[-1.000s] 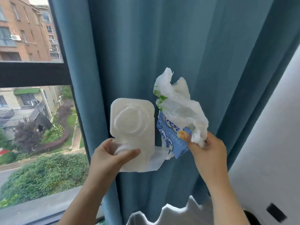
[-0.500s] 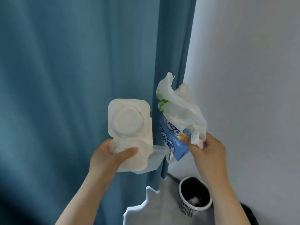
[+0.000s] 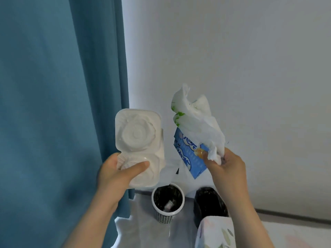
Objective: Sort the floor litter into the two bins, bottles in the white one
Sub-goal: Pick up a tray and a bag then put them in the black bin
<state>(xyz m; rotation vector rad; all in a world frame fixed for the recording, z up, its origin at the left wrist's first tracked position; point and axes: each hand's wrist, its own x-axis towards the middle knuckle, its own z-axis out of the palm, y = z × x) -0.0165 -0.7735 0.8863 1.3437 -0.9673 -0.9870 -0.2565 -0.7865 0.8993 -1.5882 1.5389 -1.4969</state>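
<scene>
Gripping clamshell tray point(image 3: 138, 138) in left hand point(image 3: 114, 174), pinching crumpled bag point(image 3: 197, 120), blue wrapper point(image 3: 190, 158) in right hand point(image 3: 228, 169); held up for drop, probably black bin point(image 3: 207, 199), not white bin point(image 3: 165, 216).

Raised: left grip point(image 3: 116, 174) curled, right grip point(image 3: 227, 169) pinching.

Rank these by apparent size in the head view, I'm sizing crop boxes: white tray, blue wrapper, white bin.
1. white tray
2. white bin and blue wrapper look alike; bin is farther, wrapper partly covered.
</scene>
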